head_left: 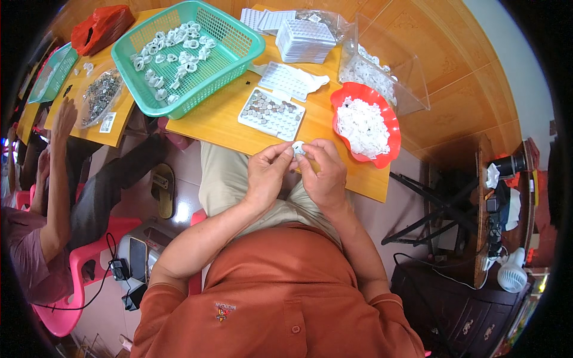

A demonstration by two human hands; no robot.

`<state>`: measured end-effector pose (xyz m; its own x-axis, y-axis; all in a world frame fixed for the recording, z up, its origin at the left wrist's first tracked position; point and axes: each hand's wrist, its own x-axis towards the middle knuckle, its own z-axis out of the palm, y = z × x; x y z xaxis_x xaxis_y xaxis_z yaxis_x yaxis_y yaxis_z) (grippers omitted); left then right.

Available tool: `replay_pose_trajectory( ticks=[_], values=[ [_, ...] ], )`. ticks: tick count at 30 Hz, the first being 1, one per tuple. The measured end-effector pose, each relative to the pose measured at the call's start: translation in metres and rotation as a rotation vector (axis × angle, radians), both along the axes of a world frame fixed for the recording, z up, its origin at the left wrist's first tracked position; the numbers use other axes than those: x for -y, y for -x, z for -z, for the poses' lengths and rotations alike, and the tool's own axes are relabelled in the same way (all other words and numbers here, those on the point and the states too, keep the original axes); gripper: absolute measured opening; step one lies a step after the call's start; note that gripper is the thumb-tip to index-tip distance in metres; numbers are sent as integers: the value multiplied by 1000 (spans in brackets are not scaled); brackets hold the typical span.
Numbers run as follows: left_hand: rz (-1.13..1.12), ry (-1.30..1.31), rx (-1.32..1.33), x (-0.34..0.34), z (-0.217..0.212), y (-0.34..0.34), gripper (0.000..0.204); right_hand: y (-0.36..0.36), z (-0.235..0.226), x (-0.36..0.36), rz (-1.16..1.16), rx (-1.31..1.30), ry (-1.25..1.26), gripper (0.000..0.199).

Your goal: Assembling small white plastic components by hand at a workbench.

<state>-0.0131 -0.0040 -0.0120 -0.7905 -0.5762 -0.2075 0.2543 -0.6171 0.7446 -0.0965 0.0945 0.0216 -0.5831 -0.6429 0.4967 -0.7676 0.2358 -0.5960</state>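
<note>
My left hand point(267, 174) and my right hand point(323, 173) meet over my lap at the near edge of the wooden table point(221, 122). Between their fingertips they pinch a small white plastic piece point(298, 147). Just beyond lies a white tray point(271, 113) with small round metal parts set in its pockets. To the right stands a red bowl point(387, 119) heaped with small white pieces.
A green basket point(236, 56) holds several white ring-shaped parts. Stacked white trays point(304, 40) and a clear box point(388, 65) of white parts stand at the back. A second person sits at left on a pink chair point(83, 262), hand point(64, 116) near a bag of metal parts point(101, 95).
</note>
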Motion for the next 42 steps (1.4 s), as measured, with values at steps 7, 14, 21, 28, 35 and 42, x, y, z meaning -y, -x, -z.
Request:
replay_pose_trajectory(
  ticks=[7, 14, 21, 28, 35, 42],
  values=[
    [-1, 56, 10, 0, 1, 0, 22, 6, -6, -1, -27, 117, -63, 25],
    [-16, 175, 7, -1, -2, 0, 22, 12, -12, -2, -54, -50, -73, 25],
    [-3, 293, 22, 0, -2, -2, 22, 12, -28, -2, -135, -128, -76, 23],
    [10, 385, 33, -2, -7, -4, 21, 15, -29, -4, -139, -130, -141, 24],
    [18, 418, 54, -2, -4, -4, 22, 15, -28, -4, -135, -138, -169, 24],
    [30, 352, 57, -2, -4, -3, 22, 15, -26, -1, -133, -130, -169, 23]
  ],
)
